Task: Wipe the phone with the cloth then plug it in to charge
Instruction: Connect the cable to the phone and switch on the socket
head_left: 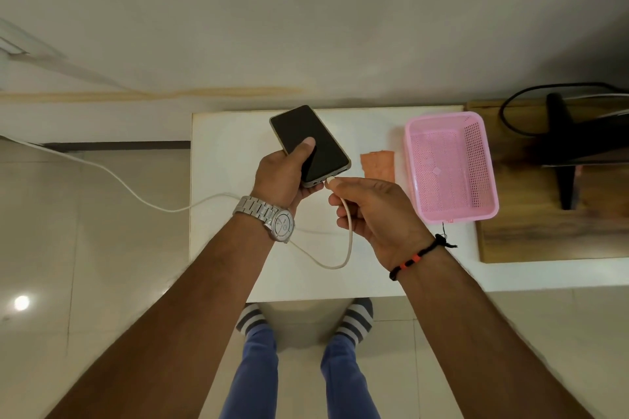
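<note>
My left hand point(282, 177) grips a black phone point(306, 136) with a dark screen, thumb lying on the glass, above the white table point(231, 258). My right hand point(371, 211) pinches the plug end of a white charging cable point(347, 238), and the plug tip touches the phone's bottom edge at its port. The cable loops below my hands, crosses the table and runs off to the left over the floor. An orange cloth point(377, 165) lies flat on the table to the right of the phone.
A pink perforated basket point(476, 133) stands on the table right of the cloth. Beyond it is a wooden board point(544, 235) with a black monitor stand point(565, 160) and black cables. The wall runs behind the table; my feet stand below its front edge.
</note>
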